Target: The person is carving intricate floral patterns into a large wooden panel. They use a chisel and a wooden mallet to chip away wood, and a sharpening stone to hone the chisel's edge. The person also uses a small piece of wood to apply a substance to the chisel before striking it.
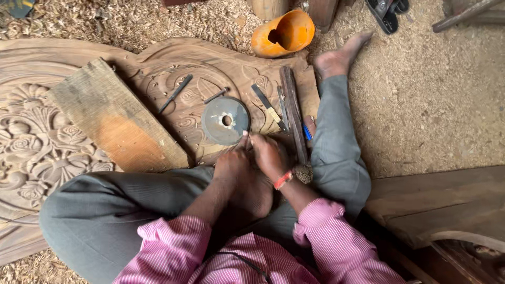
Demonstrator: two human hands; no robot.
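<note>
Both hands, left hand (231, 164) and right hand (268, 153), pinch a thin tool against one round grey grinding disc (225, 120) with a centre hole, two chisels (175, 93) beyond.

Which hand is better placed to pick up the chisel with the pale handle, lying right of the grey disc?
Probably the right hand: the chisel lies just above it, while the left hand sits under the grey disc.

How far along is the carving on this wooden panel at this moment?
The large carved wooden panel already bears finished flowers on its left part, and scrolls show around the round grey metal disc. In hand: the left hand and right hand meet at the panel's near edge beside the disc; what they grip is hidden. Plainer surface near the chisels looks less worked.
</note>
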